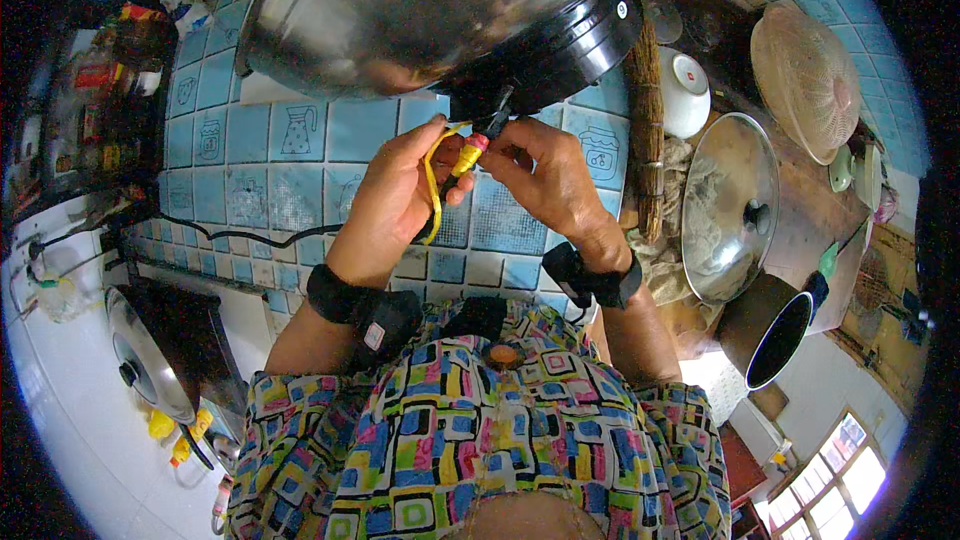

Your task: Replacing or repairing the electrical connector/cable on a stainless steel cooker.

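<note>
My left hand (396, 192) is closed round a black cord end wrapped in yellow and red tape (466, 158). A loose yellow strip (433, 185) loops from the wrapping down across my left fingers. My right hand (552, 172) is closed in a pinch beside the wrapping, its fingertips close to the black piece (497, 120) at the far end of the cord. What the right fingers hold is hidden. Just beyond both hands sits a large shiny metal wok (400, 10) on a round black base (570, 55).
Blue patterned tiles (296, 132) cover the worktop. A black cable (235, 236) runs left from my left forearm. On the right are a bundle of straw (648, 130), a white bowl (686, 95), a glass lid (732, 210), a mesh cover (805, 80) and a dark pot (768, 330).
</note>
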Available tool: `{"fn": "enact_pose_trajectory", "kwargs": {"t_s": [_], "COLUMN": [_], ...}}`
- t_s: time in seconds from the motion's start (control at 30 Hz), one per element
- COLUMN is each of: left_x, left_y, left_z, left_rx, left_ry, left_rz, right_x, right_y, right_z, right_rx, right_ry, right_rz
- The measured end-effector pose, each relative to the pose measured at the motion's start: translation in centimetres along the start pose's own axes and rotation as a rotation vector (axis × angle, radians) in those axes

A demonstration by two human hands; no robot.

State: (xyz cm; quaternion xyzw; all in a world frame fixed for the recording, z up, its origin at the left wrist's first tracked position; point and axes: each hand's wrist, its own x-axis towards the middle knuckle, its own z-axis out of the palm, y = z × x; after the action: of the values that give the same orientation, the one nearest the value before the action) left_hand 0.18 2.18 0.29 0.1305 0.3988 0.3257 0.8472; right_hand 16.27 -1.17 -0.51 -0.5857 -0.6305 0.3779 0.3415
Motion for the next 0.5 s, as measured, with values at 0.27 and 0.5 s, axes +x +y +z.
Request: {"fn": "enact_pose_trajectory", "kwargs": {"t_s": [0.27, 0.5], "left_x": [-0.7, -0.6], "left_y": [-0.2, -0.3], "left_z": [0.6, 1.0], "left_rx": [0.230, 0.359], "left_ry": [-0.064, 0.001], "left_rz": [0.178, 0.225], "right_x": [-0.5, -0.8], "right_y": [-0.9, -1.5], "right_z": [-1.4, -3.5], "right_rx": [-0.134, -0.069], "right_ry": [0.038, -0.104], "right_rz": [-0.123, 0.064]}}
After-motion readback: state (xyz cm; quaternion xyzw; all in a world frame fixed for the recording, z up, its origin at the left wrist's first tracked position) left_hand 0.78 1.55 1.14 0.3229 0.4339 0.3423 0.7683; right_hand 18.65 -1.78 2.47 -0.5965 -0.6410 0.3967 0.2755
